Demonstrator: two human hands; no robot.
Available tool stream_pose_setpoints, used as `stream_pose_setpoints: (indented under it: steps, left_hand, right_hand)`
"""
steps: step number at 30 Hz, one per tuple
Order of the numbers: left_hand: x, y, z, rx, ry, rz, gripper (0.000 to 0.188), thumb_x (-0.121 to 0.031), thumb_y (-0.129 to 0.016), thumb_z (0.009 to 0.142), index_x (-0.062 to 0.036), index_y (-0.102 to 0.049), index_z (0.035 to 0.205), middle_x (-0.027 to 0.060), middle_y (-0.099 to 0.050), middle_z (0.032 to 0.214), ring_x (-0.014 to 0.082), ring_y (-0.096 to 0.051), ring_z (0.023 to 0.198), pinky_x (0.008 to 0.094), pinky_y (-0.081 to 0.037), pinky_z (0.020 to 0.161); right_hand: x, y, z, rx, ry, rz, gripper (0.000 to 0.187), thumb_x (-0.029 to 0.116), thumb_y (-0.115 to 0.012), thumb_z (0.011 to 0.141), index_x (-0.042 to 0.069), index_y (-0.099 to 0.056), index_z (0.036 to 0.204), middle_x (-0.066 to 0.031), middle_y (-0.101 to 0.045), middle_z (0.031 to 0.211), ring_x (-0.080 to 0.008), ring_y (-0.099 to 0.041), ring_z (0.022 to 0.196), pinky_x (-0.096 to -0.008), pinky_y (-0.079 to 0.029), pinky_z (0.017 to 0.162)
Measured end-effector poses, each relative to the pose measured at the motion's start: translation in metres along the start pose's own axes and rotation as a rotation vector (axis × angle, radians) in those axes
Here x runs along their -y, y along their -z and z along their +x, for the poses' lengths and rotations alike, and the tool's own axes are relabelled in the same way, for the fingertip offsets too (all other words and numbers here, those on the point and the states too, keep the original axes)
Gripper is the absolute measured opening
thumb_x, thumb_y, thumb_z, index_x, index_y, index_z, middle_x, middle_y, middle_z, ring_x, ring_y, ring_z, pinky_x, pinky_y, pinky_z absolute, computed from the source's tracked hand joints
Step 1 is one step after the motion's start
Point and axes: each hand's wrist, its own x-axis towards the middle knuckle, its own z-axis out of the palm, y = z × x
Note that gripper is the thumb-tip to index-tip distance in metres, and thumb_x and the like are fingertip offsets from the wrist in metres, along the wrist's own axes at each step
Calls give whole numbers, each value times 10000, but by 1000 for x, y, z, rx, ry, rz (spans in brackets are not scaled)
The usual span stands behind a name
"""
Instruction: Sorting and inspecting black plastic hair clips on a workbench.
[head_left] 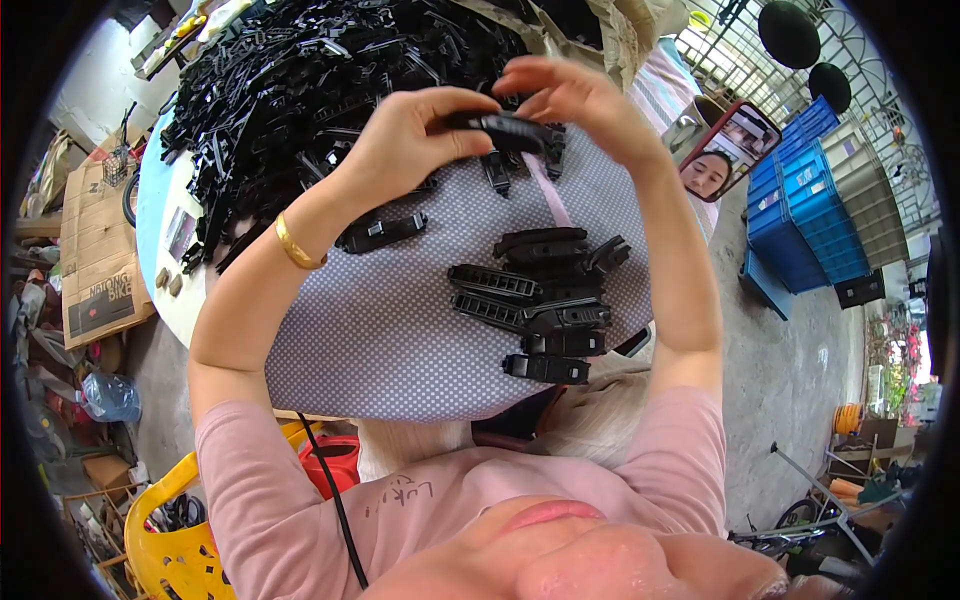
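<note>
Over the far side of the cloth-covered table (370, 330), my left hand (410, 140) is closed on a long black plastic part (515, 130), which is slightly blurred. My right hand (580, 100) hovers just beyond that part, its fingers bent but apart; I make out nothing in them. A heap of similar black plastic parts (270, 90) covers the far left of the table. One black part (385, 230) lies alone below my left wrist. Nearer to me on the right, several finished-looking black pieces (545, 300) lie in a loose pile.
A phone (730, 150) stands at the table's right edge, its screen lit. Blue crates (800, 210) are stacked on the floor beyond it. A cardboard sheet (100, 250) leans at the left. A yellow plastic chair (175, 530) stands at lower left, and a black cord (335, 500) hangs near me.
</note>
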Motion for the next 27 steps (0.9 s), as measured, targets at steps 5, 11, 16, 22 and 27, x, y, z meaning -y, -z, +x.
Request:
stream_pose_setpoints:
  steps: [5, 11, 16, 22, 27]
  left_hand:
    - [-16, -25, -12, 489, 32, 78, 314, -123, -680, 758, -58, -632, 1061, 88, -626, 977, 183, -568, 872, 303, -462, 780]
    - [3, -20, -8, 774, 88, -257, 266, -165, -576, 862, -37, -606, 1093, 105, -577, 1102, 223, -544, 1002, 305, -451, 847]
    - [15, -27, -3, 403, -226, 385, 263, -31, -572, 794, -20, -601, 1055, 107, -563, 1090, 263, -525, 1007, 325, -434, 896]
    - [9, -43, 0, 440, -379, 923, 440, 64, -537, 676, -53, -576, 1099, 112, -510, 1041, 243, -481, 950, 302, -464, 835]
    - [19, -38, -3, 399, -456, 945, 375, 15, -558, 680, -61, -590, 1046, 88, -499, 980, 215, -484, 886, 300, -476, 790]
  right_hand:
    - [-56, 76, -12, -527, -232, -329, 337, 242, -523, 895, 66, -551, 1180, -116, -603, 1112, -207, -610, 935, -307, -476, 833]
    - [-104, 54, 2, -341, 116, -1038, 398, 59, -489, 799, 73, -529, 1195, -165, -567, 1152, -327, -532, 1060, -363, -404, 935]
    - [-100, 46, 4, -256, 88, -1114, 405, 89, -501, 748, 96, -564, 1149, -166, -570, 1142, -308, -529, 1061, -372, -403, 928]
    - [-69, 52, -5, -199, -394, -1066, 330, 216, -504, 779, 119, -615, 1074, -137, -626, 1003, -312, -581, 943, -373, -458, 813]
    - [-89, 53, 1, -432, -143, -1009, 336, 150, -477, 819, 95, -576, 1136, -150, -594, 1093, -316, -571, 972, -375, -455, 825]
